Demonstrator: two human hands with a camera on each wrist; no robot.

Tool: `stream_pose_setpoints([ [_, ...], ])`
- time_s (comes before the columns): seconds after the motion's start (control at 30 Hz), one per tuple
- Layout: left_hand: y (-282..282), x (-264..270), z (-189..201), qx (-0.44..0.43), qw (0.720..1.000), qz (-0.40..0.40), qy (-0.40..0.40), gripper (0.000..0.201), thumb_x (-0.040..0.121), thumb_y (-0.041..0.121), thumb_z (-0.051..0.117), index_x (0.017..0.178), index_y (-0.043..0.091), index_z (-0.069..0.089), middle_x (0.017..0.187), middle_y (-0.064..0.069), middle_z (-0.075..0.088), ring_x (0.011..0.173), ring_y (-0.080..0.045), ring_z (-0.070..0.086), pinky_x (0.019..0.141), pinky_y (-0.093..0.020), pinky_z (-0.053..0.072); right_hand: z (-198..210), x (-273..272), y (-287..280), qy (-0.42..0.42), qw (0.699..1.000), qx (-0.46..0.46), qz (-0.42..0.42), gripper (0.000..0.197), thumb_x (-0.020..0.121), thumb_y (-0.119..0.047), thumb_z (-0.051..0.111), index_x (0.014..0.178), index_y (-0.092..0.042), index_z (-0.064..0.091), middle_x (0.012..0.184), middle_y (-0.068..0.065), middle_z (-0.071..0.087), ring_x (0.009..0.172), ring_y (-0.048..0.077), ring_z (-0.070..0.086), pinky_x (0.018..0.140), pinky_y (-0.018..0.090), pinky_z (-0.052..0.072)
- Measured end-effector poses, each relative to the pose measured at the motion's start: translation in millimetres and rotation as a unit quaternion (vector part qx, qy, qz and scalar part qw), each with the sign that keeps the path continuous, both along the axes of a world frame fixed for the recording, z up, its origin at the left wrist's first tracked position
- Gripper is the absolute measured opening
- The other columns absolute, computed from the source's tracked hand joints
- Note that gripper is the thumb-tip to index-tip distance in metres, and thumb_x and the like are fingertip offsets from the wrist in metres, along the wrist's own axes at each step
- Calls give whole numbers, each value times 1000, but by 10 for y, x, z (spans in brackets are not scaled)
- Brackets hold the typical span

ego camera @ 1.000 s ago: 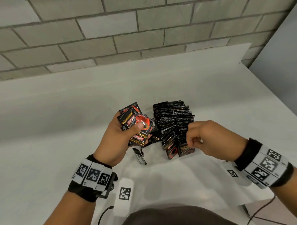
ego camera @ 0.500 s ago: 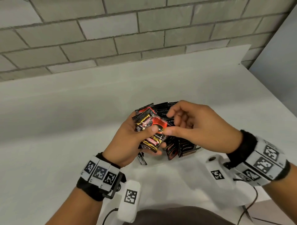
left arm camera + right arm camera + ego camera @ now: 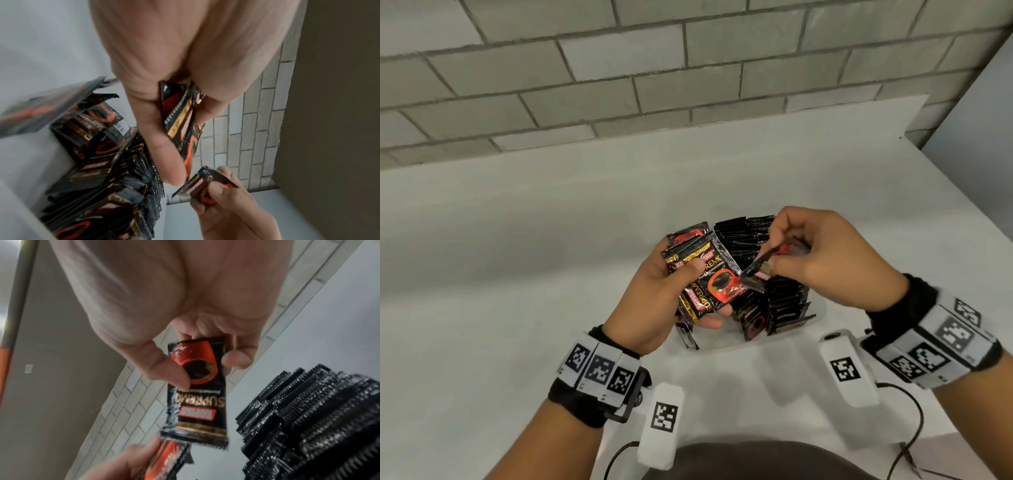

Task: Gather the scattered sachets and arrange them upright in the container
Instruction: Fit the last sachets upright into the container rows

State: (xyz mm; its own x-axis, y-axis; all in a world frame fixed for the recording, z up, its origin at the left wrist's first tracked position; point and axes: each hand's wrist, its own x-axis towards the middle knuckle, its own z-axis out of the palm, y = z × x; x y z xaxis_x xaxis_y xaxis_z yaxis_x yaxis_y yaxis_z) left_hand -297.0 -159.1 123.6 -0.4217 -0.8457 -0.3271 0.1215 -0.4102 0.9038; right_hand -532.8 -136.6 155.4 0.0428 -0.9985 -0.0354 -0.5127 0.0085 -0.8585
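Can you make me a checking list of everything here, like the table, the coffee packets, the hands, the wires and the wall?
Surface: white table, plain.
Job's things: clear container holding rows of upright sachets; bundle of sachets in the left hand; single sachet in the right hand.
Clutter: nothing seen.
Grippers: left hand grips the bundle of sachets, thumb on top; right hand pinches the single sachet above the container. Both wrists wear marker bands.
Cables: black cable runs from the right wrist toward the near table edge; another by the left wrist.
Surroundings: grey brick wall behind the table.
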Motion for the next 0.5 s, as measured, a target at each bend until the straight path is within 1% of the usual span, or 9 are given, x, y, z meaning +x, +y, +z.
stream_pose_setpoints([
  [0.07, -29, 31, -4, -6, 1000, 10, -9, 31, 103, 14, 55, 133, 20, 50, 106, -24, 74, 79, -51, 73, 60, -50, 63, 57, -54, -1, -36, 999, -3, -17, 33, 78, 7, 71, 90, -19, 56, 82, 3, 72, 65, 19, 63, 66, 33, 53],
  [0.17, -69, 84, -6, -14, 999, 31, -18, 30, 103, 14, 55, 133, 18, 49, 103, -26, 73, 79, -51, 72, 58, -49, 63, 79, -59, 14, -122, 992, 22, -25, 49, 82, 15, 66, 110, -24, 57, 96, 13, 60, 79, 31, 71, 67, 42, 63],
  [0.2, -80, 104, -4, -14, 999, 36, -17, 31, 103, 14, 55, 133, 17, 49, 103, -27, 73, 79, -52, 72, 58, -48, 63, 63, -51, 17, -132, 991, 28, -24, 48, 84, 15, 64, 111, -24, 61, 99, 17, 58, 82, 34, 71, 68, 44, 63],
  [0.27, -97, 145, -3, -15, 999, 42, -18, 32, 103, 14, 56, 134, 17, 49, 105, -26, 73, 79, -51, 72, 58, -47, 63, 7, -30, 16, -140, 989, 32, -17, 33, 88, 11, 62, 98, -19, 71, 98, 19, 66, 84, 36, 71, 73, 47, 63],
  [0.33, -108, 184, -3, -18, 998, 50, -21, 33, 102, 14, 56, 134, 17, 50, 104, -25, 74, 78, -51, 73, 58, -48, 63, -49, -2, 16, -114, 993, 21, -1, 19, 89, 4, 66, 86, -13, 73, 88, 16, 72, 79, 33, 73, 77, 46, 61],
  [0.37, -111, 202, -4, -19, 998, 54, -20, 32, 102, 14, 56, 134, 17, 50, 104, -26, 74, 78, -51, 73, 58, -48, 63, -71, 12, 13, -88, 996, 8, 4, 15, 88, 0, 69, 85, -14, 73, 84, 12, 73, 78, 28, 74, 77, 42, 59],
  [0.43, -117, 239, -6, -19, 998, 62, -19, 32, 102, 14, 56, 133, 17, 50, 105, -26, 74, 79, -52, 72, 56, -46, 63, -94, 19, 8, -29, 999, -15, 7, 16, 83, -3, 75, 85, -18, 72, 81, 2, 75, 72, 13, 70, 74, 29, 54],
  [0.47, -119, 257, -8, -18, 997, 66, -19, 32, 102, 14, 56, 133, 17, 51, 106, -25, 74, 79, -53, 72, 55, -45, 63, -93, 17, 5, -22, 1000, -6, 21, 16, 82, -2, 76, 86, -17, 71, 82, 2, 75, 68, 13, 69, 73, 30, 53],
  [0.5, -124, 276, -14, -18, 997, 70, -19, 32, 102, 14, 57, 133, 18, 51, 107, -25, 73, 80, -53, 72, 54, -44, 62, -81, 25, 7, -31, 998, 19, 48, 15, 82, -1, 75, 86, -15, 70, 82, 4, 76, 68, 17, 70, 73, 34, 55],
])
